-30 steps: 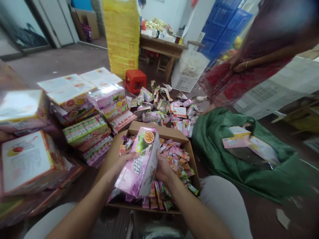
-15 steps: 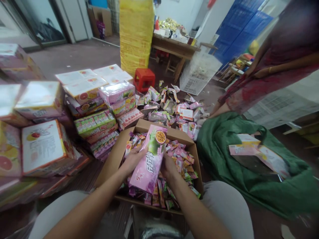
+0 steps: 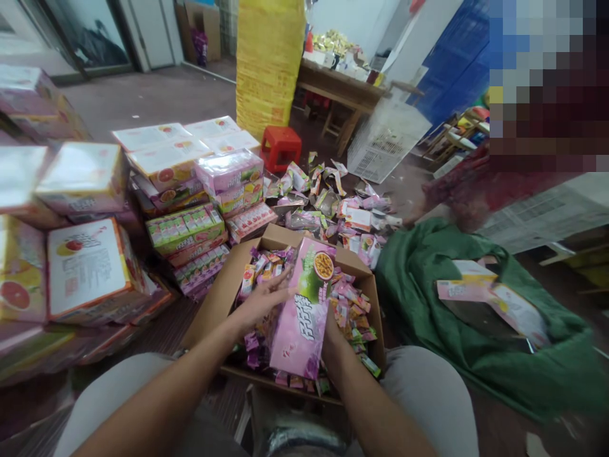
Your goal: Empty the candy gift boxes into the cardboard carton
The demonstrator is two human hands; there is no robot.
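A pink and purple carton (image 3: 304,317) with a passion fruit picture is tilted over the open cardboard box (image 3: 214,304). My right hand (image 3: 334,336) grips the carton along its right side, its fingers partly hidden behind it. My left hand (image 3: 264,301) lies at the carton's left edge, fingers stretched out and apart, with the tips touching it. Clear film seems to show along that left side. Many small wrapped sticks (image 3: 354,304) in pink, orange, purple and green fill the cardboard box beneath.
Stacked cartons (image 3: 90,266) stand on the left. Torn packaging (image 3: 352,216) litters the floor beyond the box. A green sack (image 3: 419,279) with flattened cartons lies on the right, with a person's red clothing (image 3: 457,190) behind it. A red stool (image 3: 280,147) stands farther back.
The carton has shifted right and turned more upright in my right hand. My left hand's fingers have loosened and spread at its left edge. The person at right has moved.
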